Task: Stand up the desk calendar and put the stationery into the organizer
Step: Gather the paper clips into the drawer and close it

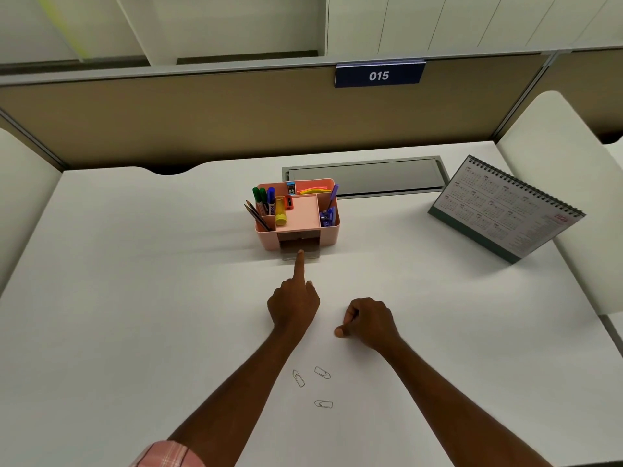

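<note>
Plainly, 3 paper clips [323,373] lie nearer the person than both hands: the left hand [293,305] has a straight forefinger on the organizer [266,235] drawer [312,253], and the right hand [369,320] has a curled grip, its contents untellable.

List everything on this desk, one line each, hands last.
desk: one, white, under everything
organizer: one, pink, desk centre
drawer: one, clear, organizer front, slightly out
markers: three, two green and one blue, organizer's left rear compartment
pencils: two, dark, organizer's left front compartment
stapler: one, purple, organizer's right compartment
paper clips: three, silver, desk, between the forearms
desk calendar: one, white pages on green base, standing at right
number plate: one, blue, partition, reads 015
left hand: one, index fingertip touches drawer
right hand: one, fingers curled, rests on desk
</note>
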`<state>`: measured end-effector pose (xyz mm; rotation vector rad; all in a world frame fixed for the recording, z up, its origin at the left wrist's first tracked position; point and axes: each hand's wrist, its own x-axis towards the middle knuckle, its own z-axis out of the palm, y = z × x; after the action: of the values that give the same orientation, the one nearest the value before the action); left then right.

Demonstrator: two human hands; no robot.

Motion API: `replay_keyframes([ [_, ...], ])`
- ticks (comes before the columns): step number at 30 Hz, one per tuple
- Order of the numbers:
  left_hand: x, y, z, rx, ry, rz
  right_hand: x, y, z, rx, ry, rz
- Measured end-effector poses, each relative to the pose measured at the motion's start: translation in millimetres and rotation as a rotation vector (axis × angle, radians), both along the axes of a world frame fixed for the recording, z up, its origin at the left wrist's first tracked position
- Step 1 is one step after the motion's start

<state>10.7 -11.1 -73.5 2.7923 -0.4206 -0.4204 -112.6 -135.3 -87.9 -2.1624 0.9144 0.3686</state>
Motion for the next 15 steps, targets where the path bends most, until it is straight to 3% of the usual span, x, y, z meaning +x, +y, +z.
replay_keyframes([
  [15,-21,17,-10,0.003,-0.018,-0.011,-2,0,-3,-0.012,-0.030,0.022],
])
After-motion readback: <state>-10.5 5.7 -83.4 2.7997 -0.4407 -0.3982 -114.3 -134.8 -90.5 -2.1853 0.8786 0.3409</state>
